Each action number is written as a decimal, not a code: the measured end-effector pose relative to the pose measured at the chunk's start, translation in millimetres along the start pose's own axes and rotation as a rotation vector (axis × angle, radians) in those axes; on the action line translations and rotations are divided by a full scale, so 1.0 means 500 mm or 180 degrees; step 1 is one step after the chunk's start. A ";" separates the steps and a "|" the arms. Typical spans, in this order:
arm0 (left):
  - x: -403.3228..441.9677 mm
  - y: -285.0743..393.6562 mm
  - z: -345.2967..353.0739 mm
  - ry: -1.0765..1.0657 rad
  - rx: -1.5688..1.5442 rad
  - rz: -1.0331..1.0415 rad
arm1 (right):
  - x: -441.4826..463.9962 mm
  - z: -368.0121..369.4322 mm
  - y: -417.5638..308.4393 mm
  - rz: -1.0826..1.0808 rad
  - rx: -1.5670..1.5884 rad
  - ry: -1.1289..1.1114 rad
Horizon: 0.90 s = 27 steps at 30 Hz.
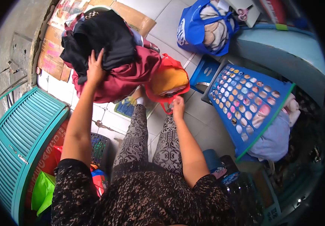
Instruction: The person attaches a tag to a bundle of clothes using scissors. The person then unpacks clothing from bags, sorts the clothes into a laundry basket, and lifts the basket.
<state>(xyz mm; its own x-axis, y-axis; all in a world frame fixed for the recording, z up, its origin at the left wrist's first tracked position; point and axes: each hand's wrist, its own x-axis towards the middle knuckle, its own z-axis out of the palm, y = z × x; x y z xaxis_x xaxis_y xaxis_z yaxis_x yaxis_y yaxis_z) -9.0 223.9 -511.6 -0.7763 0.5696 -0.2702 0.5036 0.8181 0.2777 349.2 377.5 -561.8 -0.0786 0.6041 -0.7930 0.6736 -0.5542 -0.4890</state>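
Note:
My left hand point(96, 68) lies with fingers spread on a black garment point(106, 35), which tops a heap of clothes. Beneath it, a dark red cloth point(132, 73) bulges out towards my legs. The container under the heap is mostly hidden. To the right of the heap stands a red bag point(187, 84) with a folded yellow cloth point(171, 80) inside. My right hand point(177, 107) is closed at the near edge of this bag, by its strap, with the fingertips pinched together.
A blue bag point(188, 28) stuffed with cloth stands at the back. On the right leans a blue laundry basket point(222, 88) full of clothes. A teal louvred door point(23, 132) is on the left. Flattened cardboard point(136, 17) covers some of the tiled floor point(204, 109).

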 end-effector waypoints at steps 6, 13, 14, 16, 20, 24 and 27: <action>0.003 -0.016 0.098 0.0133 0.1331 -0.0429 | 0.086 0.075 -0.104 -0.3186 -0.3583 -0.0276; -0.017 -0.015 0.147 0.0300 0.1630 -0.0676 | 0.155 0.099 -0.088 -0.2933 -0.3217 -0.0750; -0.010 -0.009 0.141 0.0359 0.1551 -0.0641 | 0.162 0.081 -0.106 -0.2673 -0.2778 -0.0832; -0.012 0.012 0.118 0.0200 0.1344 -0.0697 | 0.140 0.022 -0.095 -0.2514 -0.1590 -0.0484; -0.038 0.049 0.041 -0.0077 0.0745 -0.0697 | -0.015 -0.134 -0.160 -0.1825 -0.0337 -0.0445; -0.124 0.143 -0.045 0.0828 0.0445 -0.0426 | -0.172 -0.232 -0.155 -0.1192 0.0609 -0.0323; -0.231 0.217 -0.009 0.1169 -0.0550 0.0450 | -0.233 -0.257 -0.162 -0.0661 -0.0082 -0.0525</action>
<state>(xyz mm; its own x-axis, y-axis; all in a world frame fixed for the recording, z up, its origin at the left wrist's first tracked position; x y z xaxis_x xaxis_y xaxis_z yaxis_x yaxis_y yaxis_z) 133.2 246.5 -446.2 -0.8035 0.5833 0.1191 0.5679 0.6909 0.4473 398.5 425.6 -383.3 -0.3343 0.6008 -0.7261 0.6488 -0.4122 -0.6397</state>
